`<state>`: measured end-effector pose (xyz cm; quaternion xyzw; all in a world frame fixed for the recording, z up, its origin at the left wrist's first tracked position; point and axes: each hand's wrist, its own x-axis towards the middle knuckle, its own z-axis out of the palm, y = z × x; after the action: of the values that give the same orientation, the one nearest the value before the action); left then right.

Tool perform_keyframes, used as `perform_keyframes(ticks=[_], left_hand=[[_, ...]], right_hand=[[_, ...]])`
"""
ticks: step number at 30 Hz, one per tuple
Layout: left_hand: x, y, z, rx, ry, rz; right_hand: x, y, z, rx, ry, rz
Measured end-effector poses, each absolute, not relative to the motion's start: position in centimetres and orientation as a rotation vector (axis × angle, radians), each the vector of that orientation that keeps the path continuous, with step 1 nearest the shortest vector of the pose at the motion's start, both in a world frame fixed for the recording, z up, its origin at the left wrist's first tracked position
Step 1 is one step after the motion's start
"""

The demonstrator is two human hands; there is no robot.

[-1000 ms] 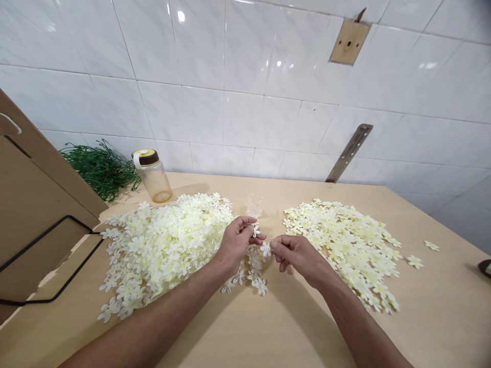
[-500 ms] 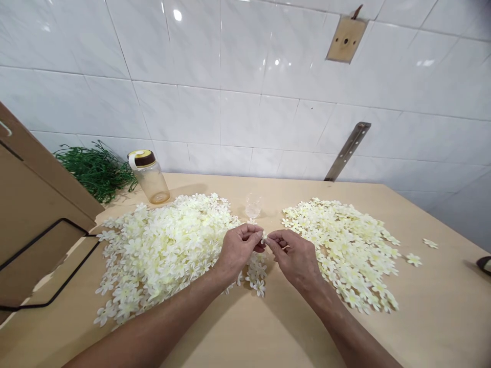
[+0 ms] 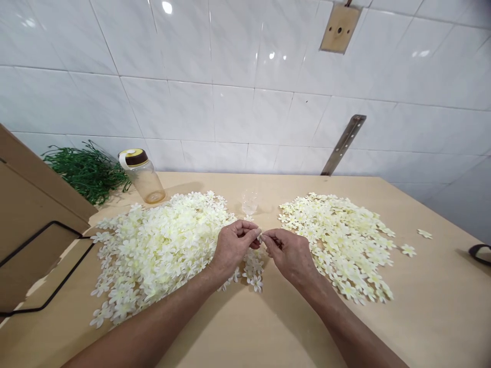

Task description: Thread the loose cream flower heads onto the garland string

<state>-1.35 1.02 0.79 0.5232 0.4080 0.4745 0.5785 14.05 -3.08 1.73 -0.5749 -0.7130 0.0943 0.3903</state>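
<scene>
Between my two hands is a small white artificial flower (image 3: 260, 238), mostly covered by the fingertips. My left hand (image 3: 235, 246) pinches it from one side with thumb and forefinger. From the other side, the thumb and forefinger of my right hand (image 3: 289, 251) are closed on it too. A big heap of white artificial flowers (image 3: 164, 245) lies to the left, partly behind my left forearm. On the right is a flatter spread of pale yellow-white flowers (image 3: 341, 240). A small clear cup (image 3: 249, 202) stands just beyond my hands.
At the back left are a clear bottle (image 3: 146, 179) with a brown and yellow lid and a bunch of green artificial stems (image 3: 88, 171). A cardboard box (image 3: 34, 220) and a black wire frame (image 3: 57, 278) take up the left edge. Tiled wall (image 3: 230, 112) closes off the back.
The flower has become more hidden between my fingertips, which have stayed pinched together. The whole view has shifted slightly, so everything sits a little further left and higher.
</scene>
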Motion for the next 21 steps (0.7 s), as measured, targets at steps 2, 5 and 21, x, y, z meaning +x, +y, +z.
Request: perform_keyframes(ticks=[2, 5, 21], left_hand=[[-1.4, 1.04, 0.91, 1.22, 0.943, 1.112], [-1.37, 1.03, 1.04, 1.21, 0.929, 1.103], [-1.08, 0.83, 1.36, 0.991, 0.832, 1.042]], right_hand=[[14.07, -3.1, 1.76, -1.48, -1.79, 0.287], [14.08, -3.14, 1.9, -1.515, -1.76, 0.337], [14.22, -2.94, 1.86, -1.527, -1.53, 0.733]])
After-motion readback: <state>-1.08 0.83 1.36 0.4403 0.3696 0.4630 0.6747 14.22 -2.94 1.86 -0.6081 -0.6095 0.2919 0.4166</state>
